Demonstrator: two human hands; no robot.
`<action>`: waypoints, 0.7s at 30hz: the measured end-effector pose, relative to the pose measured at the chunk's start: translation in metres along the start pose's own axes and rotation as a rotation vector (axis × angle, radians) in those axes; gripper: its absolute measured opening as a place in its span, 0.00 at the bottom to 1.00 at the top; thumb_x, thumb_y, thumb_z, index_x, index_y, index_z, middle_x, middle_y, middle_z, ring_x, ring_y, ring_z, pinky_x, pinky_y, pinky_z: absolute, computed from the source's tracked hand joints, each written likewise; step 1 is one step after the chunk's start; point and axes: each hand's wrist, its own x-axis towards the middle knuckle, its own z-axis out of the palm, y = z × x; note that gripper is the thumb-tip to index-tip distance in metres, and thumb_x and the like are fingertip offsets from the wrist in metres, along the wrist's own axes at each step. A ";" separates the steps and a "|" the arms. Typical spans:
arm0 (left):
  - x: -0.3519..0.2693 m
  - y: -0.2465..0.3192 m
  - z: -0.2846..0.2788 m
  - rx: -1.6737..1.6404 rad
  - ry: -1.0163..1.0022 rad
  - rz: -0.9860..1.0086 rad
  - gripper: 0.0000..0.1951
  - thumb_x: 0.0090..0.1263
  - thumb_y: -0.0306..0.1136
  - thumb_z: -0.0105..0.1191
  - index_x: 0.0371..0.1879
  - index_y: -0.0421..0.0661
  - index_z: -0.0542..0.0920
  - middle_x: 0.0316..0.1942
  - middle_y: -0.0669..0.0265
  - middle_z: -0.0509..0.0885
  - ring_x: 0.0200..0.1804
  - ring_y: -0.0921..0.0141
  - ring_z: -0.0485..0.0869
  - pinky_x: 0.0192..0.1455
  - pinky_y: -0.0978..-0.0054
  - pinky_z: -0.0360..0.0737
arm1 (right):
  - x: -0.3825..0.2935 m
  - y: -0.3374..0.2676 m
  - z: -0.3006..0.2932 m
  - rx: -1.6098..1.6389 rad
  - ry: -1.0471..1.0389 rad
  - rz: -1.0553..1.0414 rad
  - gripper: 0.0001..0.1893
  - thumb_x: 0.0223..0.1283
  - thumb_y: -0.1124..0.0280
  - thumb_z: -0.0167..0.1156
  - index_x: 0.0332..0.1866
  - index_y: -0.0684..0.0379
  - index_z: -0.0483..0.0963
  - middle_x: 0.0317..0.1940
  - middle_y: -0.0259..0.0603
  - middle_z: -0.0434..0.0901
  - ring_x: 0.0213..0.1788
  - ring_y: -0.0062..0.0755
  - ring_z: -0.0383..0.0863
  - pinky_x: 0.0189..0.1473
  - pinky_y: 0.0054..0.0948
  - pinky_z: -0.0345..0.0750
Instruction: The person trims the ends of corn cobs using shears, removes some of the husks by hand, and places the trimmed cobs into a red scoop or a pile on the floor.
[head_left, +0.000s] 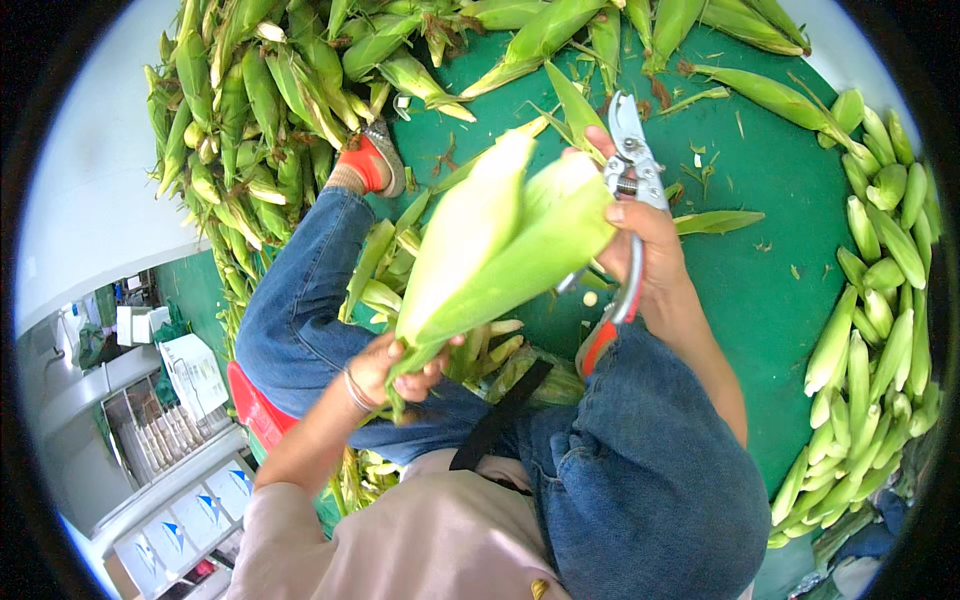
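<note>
An ear of corn (465, 232) in pale green husk is held up above my lap. My left hand (412, 371) grips it by its narrow lower end. One broad husk leaf (540, 247) spreads away from the ear towards the right. My right hand (645, 240) has its thumb and fingers at the edge of that leaf. Pruning shears (634, 142) with red-lined handles also rest in the right hand, blades pointing away from me. Between my legs lie loose husks (382, 277), partly hidden behind the ear.
Unhusked corn (262, 112) is heaped at the far left, with more ears (555, 34) along the back. Trimmed ears (885, 300) form a long pile at the right. Husk scraps lie on the green floor (750, 300). A red stool (259, 409) shows beneath me.
</note>
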 end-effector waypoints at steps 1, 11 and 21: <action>0.002 -0.009 -0.002 -0.099 -0.049 -0.005 0.35 0.58 0.54 0.61 0.57 0.42 0.67 0.29 0.65 0.73 0.20 0.80 0.64 0.18 0.86 0.60 | -0.001 -0.005 -0.002 0.008 -0.051 0.004 0.39 0.45 0.79 0.54 0.69 0.60 0.54 0.59 0.52 0.68 0.56 0.46 0.74 0.62 0.49 0.69; -0.027 0.042 0.012 0.666 0.470 0.279 0.26 0.60 0.55 0.58 0.44 0.43 0.74 0.21 0.70 0.74 0.17 0.81 0.67 0.15 0.86 0.59 | -0.015 0.016 -0.016 -1.307 -0.172 0.207 0.35 0.44 0.78 0.56 0.65 0.62 0.57 0.52 0.42 0.70 0.56 0.28 0.70 0.55 0.23 0.68; -0.049 0.071 0.017 0.852 0.417 0.081 0.31 0.55 0.54 0.64 0.49 0.42 0.74 0.21 0.73 0.73 0.20 0.83 0.68 0.18 0.88 0.60 | -0.016 0.002 -0.012 -0.779 -0.006 0.367 0.21 0.50 0.72 0.60 0.52 0.60 0.70 0.32 0.35 0.76 0.27 0.24 0.77 0.32 0.25 0.76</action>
